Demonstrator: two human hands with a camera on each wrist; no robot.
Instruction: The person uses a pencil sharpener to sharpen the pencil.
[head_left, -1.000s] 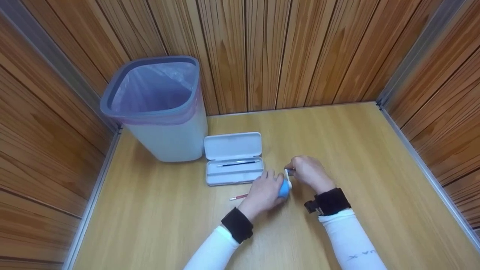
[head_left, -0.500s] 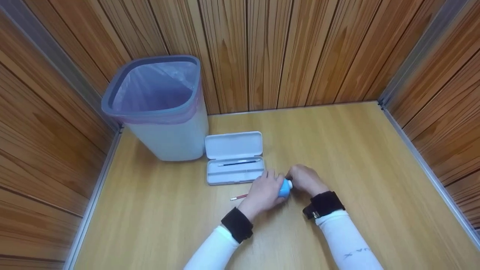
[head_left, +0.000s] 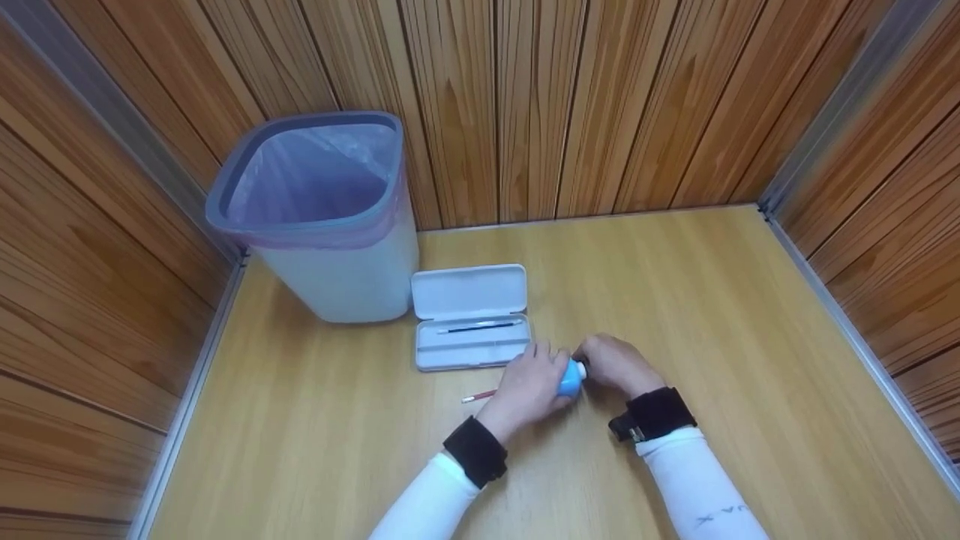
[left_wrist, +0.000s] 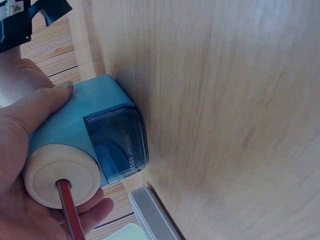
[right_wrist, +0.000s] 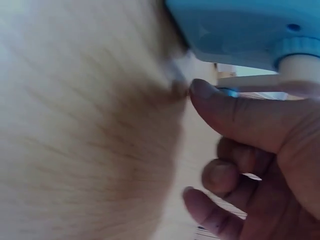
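Observation:
A blue crank pencil sharpener (head_left: 570,380) lies on the table, gripped by my left hand (head_left: 527,384). In the left wrist view, its round cream front (left_wrist: 42,175) and dark see-through shavings drawer (left_wrist: 117,142) show. A red pencil (left_wrist: 72,215) stands in the hole of that front; its other end sticks out left of my left hand in the head view. My right hand (head_left: 616,364) is at the sharpener's back, thumb and fingers about the end of the white crank handle (right_wrist: 252,82). The knob is mostly hidden by the thumb.
An open white pencil case (head_left: 469,294) lies behind my left hand, with a slim dark pen or pencil (head_left: 478,328) inside. A lined trash bin (head_left: 337,281) stands at the back left. Wood-panelled walls (head_left: 525,112) enclose the table (head_left: 337,435).
My right hand has moved down and slightly toward me with the crank handle, which stood upright a second ago. My left hand and the sharpener have stayed in place.

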